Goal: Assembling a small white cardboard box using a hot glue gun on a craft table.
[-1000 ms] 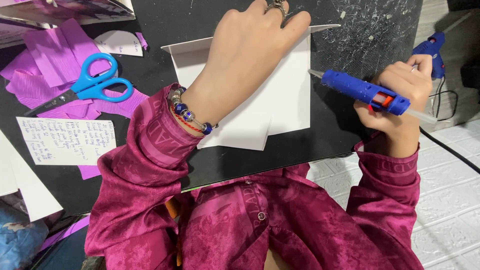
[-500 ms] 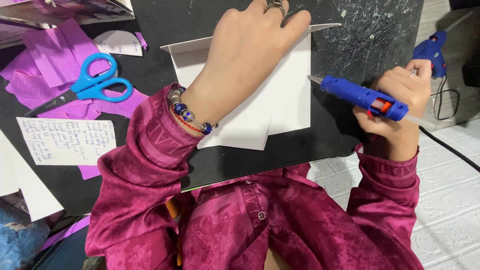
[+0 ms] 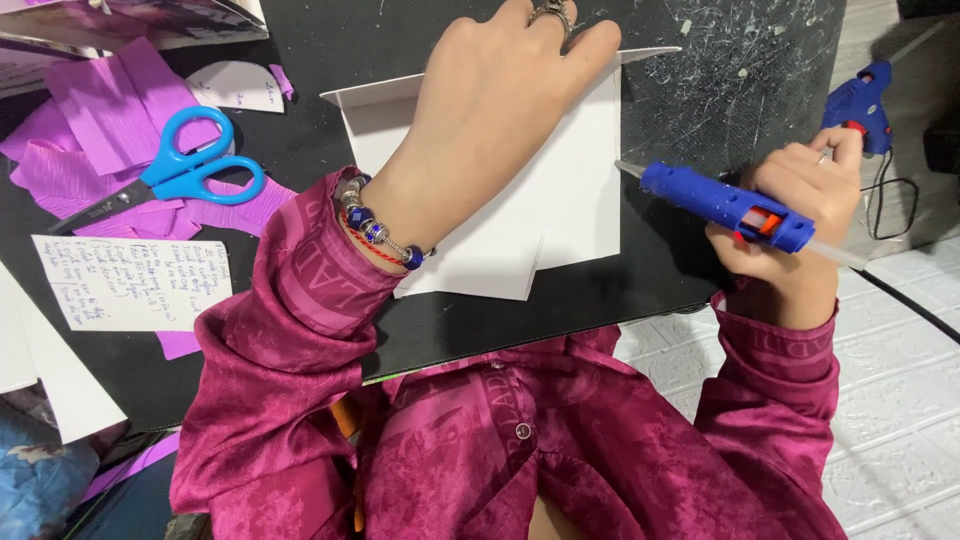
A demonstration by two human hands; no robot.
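My left hand (image 3: 490,110) lies flat on a folded white card (image 3: 575,200) and presses it onto a black work board (image 3: 740,60). It wears a ring and a beaded bracelet. My right hand (image 3: 800,200) grips a blue hot glue gun (image 3: 700,195) with an orange trigger part. The gun's nozzle points left and sits at the card's right edge. A clear glue stick pokes out of the back of the gun. Both arms are in magenta sleeves.
Blue-handled scissors (image 3: 190,170) lie on purple crepe paper pieces (image 3: 90,110) at the left. A handwritten white note (image 3: 130,285) sits below them. A second blue glue gun (image 3: 855,100) with a black cord rests at the board's right edge. White brick-patterned flooring (image 3: 900,380) lies to the right.
The glue gun's nozzle has dipped slightly lower along the card's right edge. My left hand has stayed flat on the card.
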